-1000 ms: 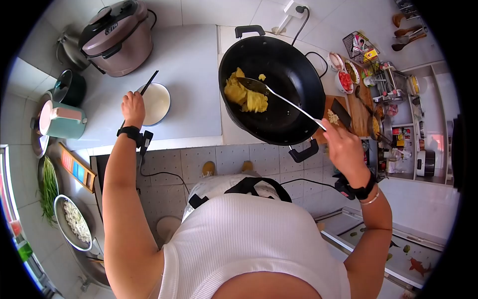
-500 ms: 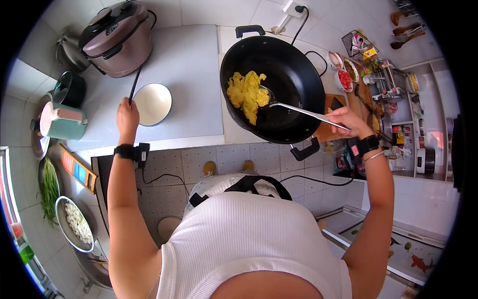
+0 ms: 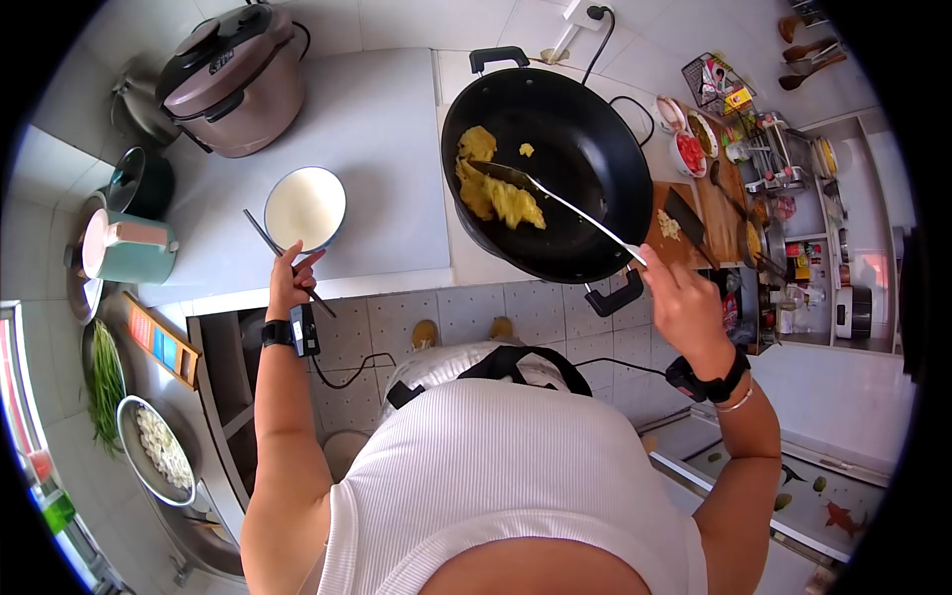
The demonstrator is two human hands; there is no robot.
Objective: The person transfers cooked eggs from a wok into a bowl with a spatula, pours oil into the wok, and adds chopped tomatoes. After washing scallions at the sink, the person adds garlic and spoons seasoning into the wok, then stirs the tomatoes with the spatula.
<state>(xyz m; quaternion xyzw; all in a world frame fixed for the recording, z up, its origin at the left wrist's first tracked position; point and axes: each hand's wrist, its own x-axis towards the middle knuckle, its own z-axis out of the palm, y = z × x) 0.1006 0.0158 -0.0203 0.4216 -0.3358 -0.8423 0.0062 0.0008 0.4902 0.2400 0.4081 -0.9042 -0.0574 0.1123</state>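
Observation:
My right hand (image 3: 684, 302) is closed around the handle of a metal spatula (image 3: 585, 213), whose blade rests on cooked egg (image 3: 501, 198) at the left side of a black wok (image 3: 585, 129). A small piece of egg lies apart from the rest. My left hand (image 3: 288, 283) holds dark chopsticks (image 3: 264, 234) over the counter's front edge, fingers pinched round them. Just beyond that hand, close to its fingertips, stands a white bowl (image 3: 305, 206) with a blue rim.
A rice cooker (image 3: 243, 89) stands at the back left, with a mint-green pitcher (image 3: 144, 260) nearer the left edge. Right of the wok are a cutting board (image 3: 674, 198) with a knife (image 3: 684, 215) and a bowl of red pieces (image 3: 688, 154). A steel bowl (image 3: 159, 451) holds white pieces.
My left hand has come nearer, and the chopsticks have swung to slant the other way. The spatula has moved up onto the egg, which has shifted. My right hand has moved slightly nearer my body.

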